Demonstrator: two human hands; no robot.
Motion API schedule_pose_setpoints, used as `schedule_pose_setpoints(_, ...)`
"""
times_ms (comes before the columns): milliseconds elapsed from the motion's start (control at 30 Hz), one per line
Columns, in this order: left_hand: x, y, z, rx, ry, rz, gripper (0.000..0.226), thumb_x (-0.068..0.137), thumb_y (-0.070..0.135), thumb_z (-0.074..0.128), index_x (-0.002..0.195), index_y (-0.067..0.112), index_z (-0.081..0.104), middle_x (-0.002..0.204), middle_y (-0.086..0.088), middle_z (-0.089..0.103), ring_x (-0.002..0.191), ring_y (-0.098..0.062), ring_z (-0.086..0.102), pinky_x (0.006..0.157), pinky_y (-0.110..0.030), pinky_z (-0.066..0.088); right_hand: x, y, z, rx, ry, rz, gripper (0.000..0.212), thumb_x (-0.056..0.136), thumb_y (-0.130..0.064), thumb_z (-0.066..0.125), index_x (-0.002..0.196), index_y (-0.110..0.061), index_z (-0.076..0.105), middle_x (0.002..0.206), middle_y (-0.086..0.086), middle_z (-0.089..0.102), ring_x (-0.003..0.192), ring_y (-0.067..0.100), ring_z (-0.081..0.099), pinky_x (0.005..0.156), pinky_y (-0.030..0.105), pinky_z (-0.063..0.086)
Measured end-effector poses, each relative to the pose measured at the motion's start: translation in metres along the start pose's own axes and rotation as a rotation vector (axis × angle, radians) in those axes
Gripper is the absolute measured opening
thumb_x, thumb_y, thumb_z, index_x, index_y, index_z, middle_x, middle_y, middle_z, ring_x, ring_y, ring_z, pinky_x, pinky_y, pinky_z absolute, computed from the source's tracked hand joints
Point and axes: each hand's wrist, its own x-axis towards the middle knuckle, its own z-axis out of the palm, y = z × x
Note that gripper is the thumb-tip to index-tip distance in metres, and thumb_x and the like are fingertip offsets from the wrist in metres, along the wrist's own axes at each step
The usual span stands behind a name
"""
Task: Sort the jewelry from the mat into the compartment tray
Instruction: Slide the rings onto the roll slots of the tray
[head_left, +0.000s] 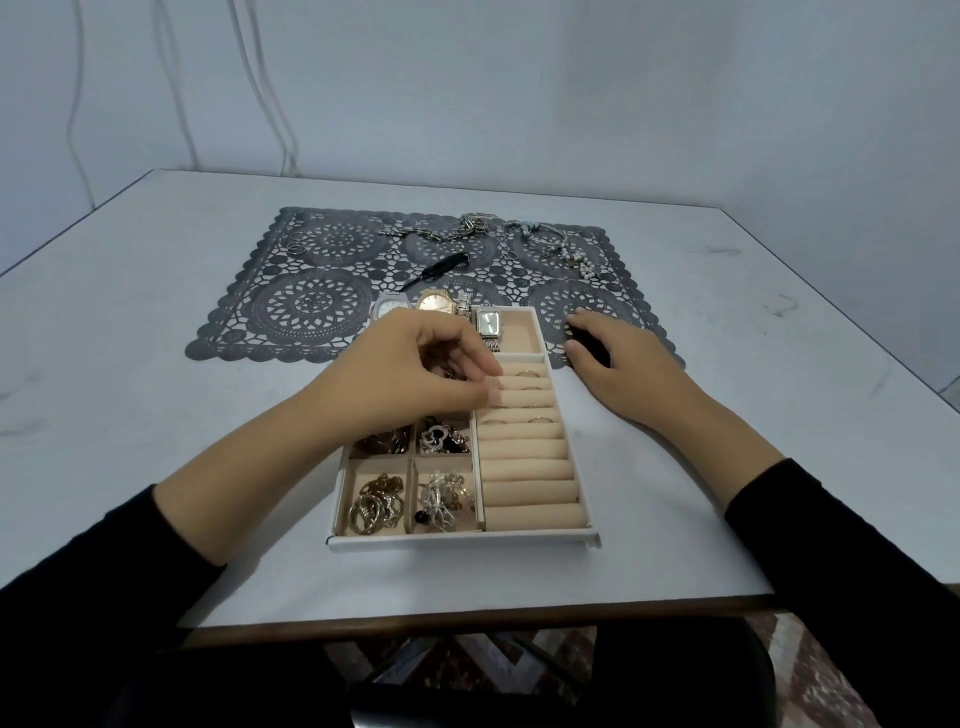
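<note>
Already rings (530, 373) in tray (462, 543) rolls — watch (488, 322) in top compartment.

Soft lining, shiny metal
The compartment tray (462, 543) has matt beige velvety padding; watches (435, 302) gleam metallic; the lacy mat (291, 312) looks plastic.

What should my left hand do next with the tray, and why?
Probably the left hand should push down into the slot of the ring rolls where its fingertips are bunched, seating anything they hold. Rings already sit in neighbouring slots; I cannot see a ring in the fingers.
</note>
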Motion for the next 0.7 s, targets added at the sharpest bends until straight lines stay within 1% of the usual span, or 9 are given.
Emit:
schedule_pose_setpoints(100,0.003,-0.002,-0.011,0.006,0.177,0.046,0.009,0.08,0.017,0.078,0.088,0.017,0.074,0.077,0.002,0.071,0.067,-0.004,0.063,0.063,-0.016,0.053,0.003,0.002,-0.002,0.009,0.025,0.017,0.034,0.098,-0.025,0.048,0.13,-0.016,0.055,0.127,-0.002,0.06,0.117,0.015,0.051,0.075,0.007,0.023)
schedule_pose_setpoints(167,0.007,-0.008,-0.02,0.068,0.302,0.067,0.006,0.084,0.02,0.074,0.088,0.022,0.072,0.079,0.004,0.07,0.068,-0.001,0.062,0.062,-0.014,0.053,0.008,0.002,-0.002,0.019,0.053,0.003,0.029,0.097,-0.024,0.049,0.121,-0.012,0.06,0.116,0.003,0.064,0.108,0.018,0.054,0.071,0.013,0.027)
schedule_pose_setpoints(233,0.015,-0.018,-0.03,0.128,0.384,0.067,0.005,0.087,0.021,0.07,0.091,0.025,0.07,0.081,0.007,0.068,0.069,0.0,0.061,0.059,-0.013,0.052,0.015,0.003,-0.001,0.024,0.087,-0.009,0.027,0.097,-0.024,0.049,0.115,-0.008,0.062,0.11,0.006,0.065,0.103,0.021,0.055,0.075,0.018,0.03)
schedule_pose_setpoints(300,0.025,-0.03,-0.041,0.17,0.442,0.037,0.007,0.091,0.022,0.065,0.097,0.023,0.069,0.086,0.007,0.067,0.071,-0.002,0.06,0.059,-0.014,0.051,0.024,0.004,0.002,0.016,0.121,-0.02,0.031,0.097,-0.025,0.05,0.122,-0.009,0.06,0.117,0.006,0.064,0.11,0.019,0.055,0.082,0.015,0.031)
schedule_pose_setpoints(400,0.041,-0.048,-0.058,0.263,0.533,0.026,0.012,0.096,0.022,0.057,0.103,0.022,0.067,0.093,0.007,0.066,0.081,-0.003,0.057,0.068,-0.015,0.043,0.043,0.003,0.006,0.03,0.136,-0.024,0.036,0.097,-0.026,0.05,0.129,-0.012,0.057,0.124,0.004,0.062,0.116,0.017,0.054,0.087,0.015,0.03)
schedule_pose_setpoints(467,0.051,-0.06,-0.071,0.336,0.554,0.023,0.016,0.097,0.022,0.055,0.108,0.02,0.067,0.102,0.005,0.066,0.09,-0.006,0.057,0.076,-0.019,0.04,0.056,0.001,0.011,0.048,0.128,-0.025,0.036,0.097,-0.025,0.05,0.13,-0.013,0.057,0.123,0.004,0.063,0.113,0.016,0.055,0.086,0.013,0.031)
schedule_pose_setpoints(533,0.061,-0.075,-0.082,0.473,0.532,-0.008,0.022,0.098,0.021,0.054,0.115,0.016,0.067,0.115,0.0,0.065,0.102,-0.011,0.056,0.087,-0.025,0.038,0.07,-0.001,0.016,0.042,0.115,-0.037,0.038,0.097,-0.025,0.049,0.132,-0.012,0.056,0.125,0.004,0.062,0.115,0.016,0.054,0.087,0.013,0.03)
schedule_pose_setpoints(633,0.074,-0.095,-0.098,0.636,0.455,-0.096,0.032,0.098,0.028,0.053,0.127,0.017,0.062,0.132,-0.007,0.059,0.116,-0.023,0.055,0.097,-0.034,0.039,0.09,-0.002,0.025,0.016,0.053,-0.034,0.04,0.098,-0.024,0.047,0.135,-0.01,0.052,0.134,0.005,0.057,0.123,0.018,0.05,0.096,0.018,0.032)
schedule_pose_setpoints(700,0.081,-0.102,-0.105,0.674,0.419,-0.144,0.038,0.098,0.03,0.051,0.134,0.018,0.057,0.139,-0.008,0.054,0.125,-0.026,0.051,0.103,-0.036,0.038,0.101,-0.003,0.029,-0.011,0.018,-0.031,0.04,0.098,-0.024,0.047,0.135,-0.009,0.052,0.132,0.006,0.058,0.122,0.022,0.051,0.096,0.025,0.036)
